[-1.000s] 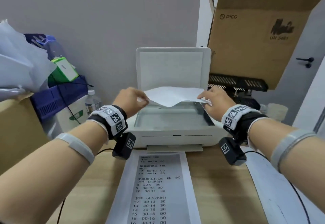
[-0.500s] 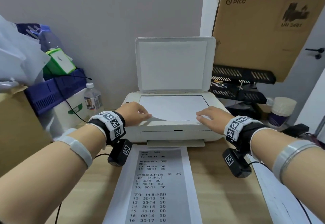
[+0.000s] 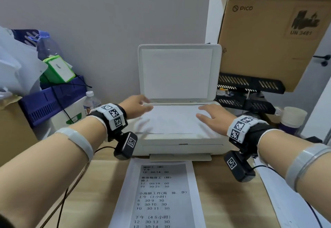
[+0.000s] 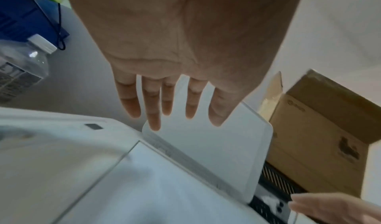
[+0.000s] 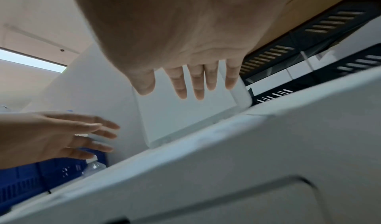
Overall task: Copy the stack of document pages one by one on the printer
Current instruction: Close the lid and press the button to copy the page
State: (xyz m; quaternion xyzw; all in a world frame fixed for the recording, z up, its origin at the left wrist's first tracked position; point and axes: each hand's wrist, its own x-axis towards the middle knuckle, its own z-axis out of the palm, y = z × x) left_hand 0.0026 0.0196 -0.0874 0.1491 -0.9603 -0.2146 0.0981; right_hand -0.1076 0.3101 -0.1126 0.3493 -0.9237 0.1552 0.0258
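The white printer (image 3: 179,145) stands on the wooden table with its lid (image 3: 177,72) raised upright. A blank-looking white sheet (image 3: 172,120) lies flat on the scanner glass. My left hand (image 3: 143,103) hovers over the sheet's rear left corner, fingers straight, holding nothing. My right hand (image 3: 203,112) hovers over the sheet's right side, also flat and empty. In the left wrist view the left hand (image 4: 175,111) points at the lid (image 4: 216,146). In the right wrist view the right hand (image 5: 191,87) is spread in front of the lid (image 5: 185,116). A printed page (image 3: 161,195) lies at the output slot.
A water bottle (image 3: 91,100) and a blue crate (image 3: 53,100) stand left of the printer. Black letter trays (image 3: 250,91) and a large cardboard box (image 3: 268,30) are on the right, with paper cups (image 3: 293,118) beside them. More white paper (image 3: 286,206) lies under my right forearm.
A second ago both hands held the sheet above the glass. They laid it flat, let go, and have moved back toward the lid.
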